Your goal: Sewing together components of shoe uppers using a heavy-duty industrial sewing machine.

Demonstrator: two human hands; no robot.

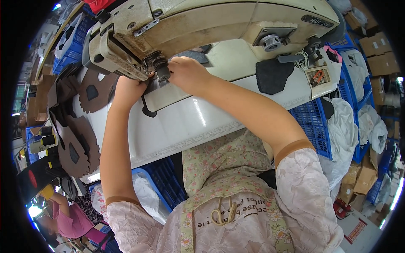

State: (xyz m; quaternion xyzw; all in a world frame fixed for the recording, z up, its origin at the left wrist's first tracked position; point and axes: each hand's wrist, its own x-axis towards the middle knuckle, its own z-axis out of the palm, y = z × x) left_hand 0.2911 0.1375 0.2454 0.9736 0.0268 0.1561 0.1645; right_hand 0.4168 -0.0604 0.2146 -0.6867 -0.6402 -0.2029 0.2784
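Observation:
Both my hands are at the needle area of a large beige sewing machine (198, 25). My left hand (130, 89) is left of the presser area, its fingers curled by the edge of a dark leather piece (150, 87); the machine head hides part of them. My right hand (187, 75) lies just right of the black round knob (162, 71), fingers bent inward and their tips hidden behind it. What those tips hold cannot be seen. Behind my right hand, more dark cut pieces (198, 55) rest on the machine bed (230, 59).
Brown scallop-edged leather pieces (90, 95) are piled on the left of the white table (190, 126). A black cut piece (273, 77) and a small tray (319, 80) lie on the right. Blue crates (312, 124) flank the table. Another person (76, 215) sits at lower left.

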